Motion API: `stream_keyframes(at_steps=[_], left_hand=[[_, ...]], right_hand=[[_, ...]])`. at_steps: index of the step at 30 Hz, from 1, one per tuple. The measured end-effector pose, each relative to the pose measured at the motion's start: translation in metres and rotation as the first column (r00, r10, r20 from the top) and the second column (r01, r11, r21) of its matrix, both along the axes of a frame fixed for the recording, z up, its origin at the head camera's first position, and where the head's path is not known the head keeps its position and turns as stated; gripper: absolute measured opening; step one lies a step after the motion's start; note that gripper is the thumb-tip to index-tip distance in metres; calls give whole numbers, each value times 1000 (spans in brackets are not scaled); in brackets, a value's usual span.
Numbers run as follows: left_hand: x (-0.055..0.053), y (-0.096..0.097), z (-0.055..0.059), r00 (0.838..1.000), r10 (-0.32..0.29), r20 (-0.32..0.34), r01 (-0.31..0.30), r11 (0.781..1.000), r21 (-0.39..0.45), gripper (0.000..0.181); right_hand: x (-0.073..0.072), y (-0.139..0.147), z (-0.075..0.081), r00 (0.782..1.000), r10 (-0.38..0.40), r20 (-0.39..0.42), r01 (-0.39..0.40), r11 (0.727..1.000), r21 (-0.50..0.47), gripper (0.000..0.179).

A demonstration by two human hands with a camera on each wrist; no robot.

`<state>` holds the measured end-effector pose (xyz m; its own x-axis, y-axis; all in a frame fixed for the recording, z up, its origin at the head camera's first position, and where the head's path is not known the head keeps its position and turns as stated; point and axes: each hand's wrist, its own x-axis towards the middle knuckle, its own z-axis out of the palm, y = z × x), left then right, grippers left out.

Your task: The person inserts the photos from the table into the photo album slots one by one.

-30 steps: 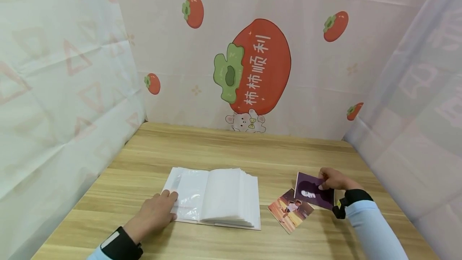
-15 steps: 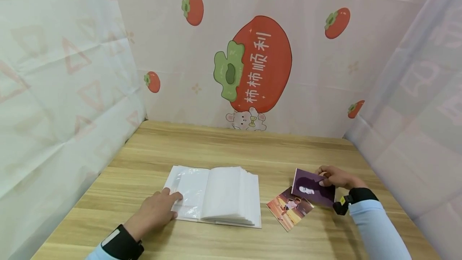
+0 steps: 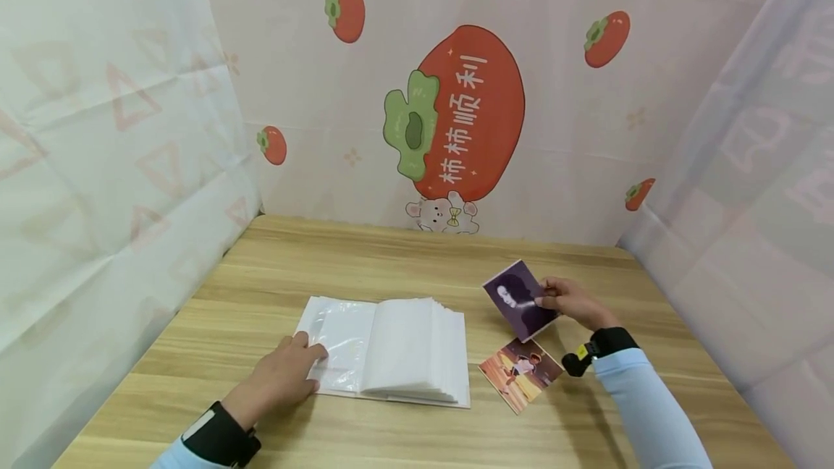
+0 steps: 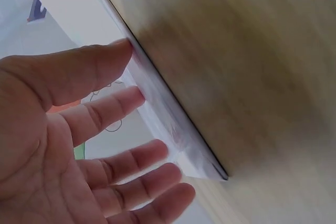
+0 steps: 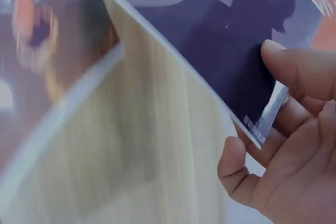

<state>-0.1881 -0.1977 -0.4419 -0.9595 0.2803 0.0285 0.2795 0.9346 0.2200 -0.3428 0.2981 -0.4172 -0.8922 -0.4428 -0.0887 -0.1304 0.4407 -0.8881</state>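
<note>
An open photo album (image 3: 402,346) with white pages and a clear plastic sleeve lies on the table. On its left edge rests my left hand (image 3: 283,371), fingers mostly straight, as the left wrist view (image 4: 105,129) also shows. My right hand (image 3: 575,301) pinches a dark purple photo (image 3: 517,302) by its edge, thumb on the printed face and fingers behind. The purple photo is tilted and raised off the table. Below it a second photo (image 3: 521,373), orange and brown with a figure, lies on the wood, right of the album.
The wooden table (image 3: 391,259) is enclosed by hanging cloth on three sides. Printed persimmons decorate the back cloth (image 3: 313,93). Left cloth (image 3: 117,165) and right cloth (image 3: 736,165) border the table's sides.
My right hand has lifted the purple photo off the other photo, moving it left and away from me while turning it. The left hand has shifted slightly onto the album's edge.
</note>
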Motion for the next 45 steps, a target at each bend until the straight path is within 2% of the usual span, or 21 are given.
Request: stream_keyframes(at_steps=[3, 5, 10, 15, 19, 23, 30, 37, 40, 45], left_hand=[[-1, -1, -1, 998, -50, -23, 50, 999, -6, 32], [-1, -2, -2, 998, -68, -8, 68, 998, 4, 31], [-1, -2, -1, 997, -61, 47, 59, 997, 46, 34], [0, -1, 0, 997, -63, 55, 60, 997, 55, 39], [0, 1, 0, 995, -69, 68, 65, 996, 57, 43], [-2, 2, 0, 995, -75, 67, 73, 997, 26, 42], [-5, 3, 2, 995, -77, 63, 76, 997, 19, 40], [-6, 5, 1, 995, -84, 47, 82, 995, 52, 39], [-6, 5, 1, 995, -78, 54, 75, 996, 51, 39], [-5, 5, 2, 996, -71, 61, 69, 997, 38, 39]], right_hand=[[-5, -22, -4, 1000, 14, 8, -13, 997, -72, 18], [-6, -34, -7, 999, 29, 27, -26, 993, -117, 18], [-8, -52, -11, 997, 39, 64, -27, 982, -187, 17], [-8, -58, -16, 996, 13, 85, 7, 973, -231, 23], [-6, -65, -17, 992, -69, 105, 91, 970, -227, 35], [-6, -82, -16, 984, -138, 116, 163, 958, -237, 48], [-11, -118, -14, 987, -115, 108, 142, 947, -288, 81], [-16, -150, -13, 986, -116, 123, 147, 945, -292, 84], [-17, -163, -9, 985, -106, 135, 142, 945, -295, 89], [-23, -186, -11, 984, -101, 145, 142, 943, -302, 97]])
